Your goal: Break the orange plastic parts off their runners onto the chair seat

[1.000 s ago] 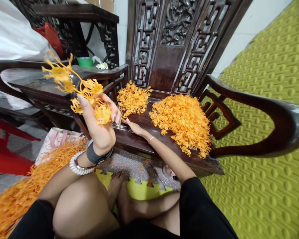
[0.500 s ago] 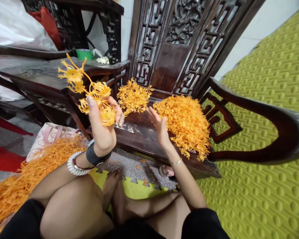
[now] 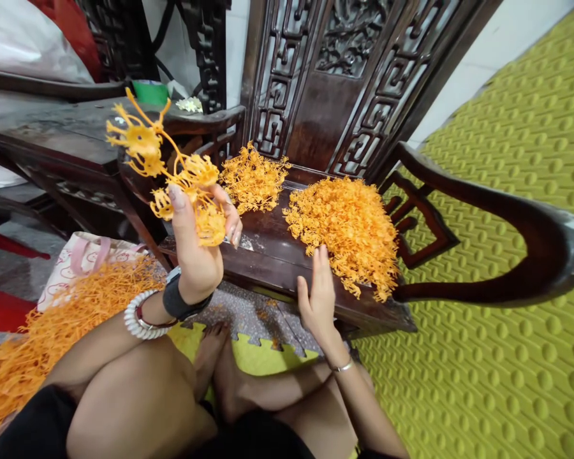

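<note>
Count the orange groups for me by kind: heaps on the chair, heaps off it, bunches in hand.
Heaps on the chair seat: 2 (small heap, large heap)
Heaps off the chair: 1 (floor-side heap, next to the patterned bag)
Bunches in hand: 1 (held bunch, in the left hand)
Total: 4

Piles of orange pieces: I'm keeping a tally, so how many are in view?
3: a small pile left on the chair seat, a bigger pile right of it, and a loose heap by the patterned bag. Others may be hidden.
</note>
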{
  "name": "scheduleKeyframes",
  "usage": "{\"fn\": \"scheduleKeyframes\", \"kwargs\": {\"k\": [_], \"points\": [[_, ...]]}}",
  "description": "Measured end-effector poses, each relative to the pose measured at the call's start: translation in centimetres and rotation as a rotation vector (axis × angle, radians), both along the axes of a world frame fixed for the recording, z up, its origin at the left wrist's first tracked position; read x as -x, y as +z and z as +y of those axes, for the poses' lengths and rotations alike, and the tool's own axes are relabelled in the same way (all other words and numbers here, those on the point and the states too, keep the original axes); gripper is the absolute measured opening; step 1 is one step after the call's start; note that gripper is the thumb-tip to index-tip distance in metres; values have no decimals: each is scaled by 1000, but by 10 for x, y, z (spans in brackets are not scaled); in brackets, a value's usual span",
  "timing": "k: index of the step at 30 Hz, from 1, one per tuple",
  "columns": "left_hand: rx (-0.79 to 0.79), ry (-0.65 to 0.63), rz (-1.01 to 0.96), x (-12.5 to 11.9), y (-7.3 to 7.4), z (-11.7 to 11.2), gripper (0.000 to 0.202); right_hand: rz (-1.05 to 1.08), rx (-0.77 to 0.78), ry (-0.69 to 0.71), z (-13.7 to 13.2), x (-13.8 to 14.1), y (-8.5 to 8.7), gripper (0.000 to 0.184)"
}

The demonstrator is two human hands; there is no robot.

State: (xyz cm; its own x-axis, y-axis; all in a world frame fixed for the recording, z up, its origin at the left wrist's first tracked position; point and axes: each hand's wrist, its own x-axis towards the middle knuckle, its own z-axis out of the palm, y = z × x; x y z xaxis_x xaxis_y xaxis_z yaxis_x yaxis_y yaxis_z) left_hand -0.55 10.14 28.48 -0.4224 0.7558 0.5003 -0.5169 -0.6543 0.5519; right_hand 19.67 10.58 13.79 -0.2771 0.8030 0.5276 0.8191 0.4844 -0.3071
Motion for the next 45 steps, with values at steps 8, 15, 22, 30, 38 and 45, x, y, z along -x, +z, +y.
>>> {"fn": "scheduleKeyframes", "kwargs": {"k": [8, 15, 22, 30, 38, 45], "points": [[-8, 15, 8, 2, 5, -3, 58, -138, 20, 247, -3, 18, 1, 70], [-9, 41, 4, 5, 6, -6, 60, -301, 38, 538, 8, 63, 8, 69], [-47, 36, -21, 12, 7, -7, 52, -217, 43, 441, 10, 92, -1, 69], [-7, 85, 44, 16, 11, -9, 49, -129, 45, 335, 11, 88, -2, 78], [107, -70, 261, 18, -3, -4, 49, 131, 75, 324, -10, 67, 17, 68], [294, -603, 1047, 6, -31, -6, 58, 745, 92, 236, -35, 41, 36, 58]]}}
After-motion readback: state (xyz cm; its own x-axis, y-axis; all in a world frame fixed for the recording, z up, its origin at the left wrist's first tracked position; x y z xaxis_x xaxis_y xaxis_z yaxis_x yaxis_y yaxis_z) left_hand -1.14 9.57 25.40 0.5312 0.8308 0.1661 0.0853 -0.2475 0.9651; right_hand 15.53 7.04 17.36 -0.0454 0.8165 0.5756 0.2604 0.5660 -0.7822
